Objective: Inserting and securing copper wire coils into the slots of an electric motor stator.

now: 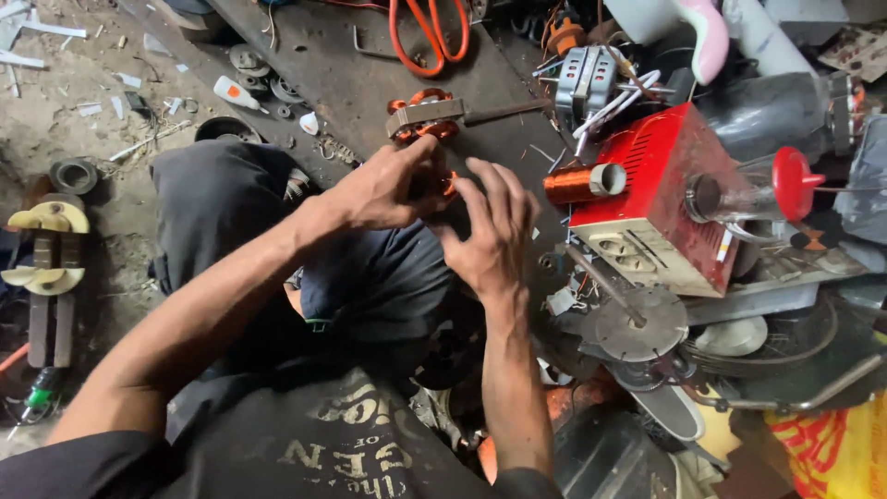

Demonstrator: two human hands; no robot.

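Both hands, left hand [383, 189] and right hand [494, 236], grip a copper-wound coil [447, 185]

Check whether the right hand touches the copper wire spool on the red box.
Apart. The head view shows dark workbench between the right hand and the copper wire spool, which juts from the red box.

Dusty concrete floor [83, 139] at left, dark worn board [351, 83] running far to near through the middle. On the floor: white scraps far left, small white glue bottle [233, 92] with orange cap, roll of black tape [74, 176], wooden winding former [48, 268] with cream end pieces, green-handled screwdriver [35, 399] near left. On the board: orange cable loop [427, 37] at the far edge, copper-wound stator [423, 115], round metal discs [248, 59] beside the bottle.
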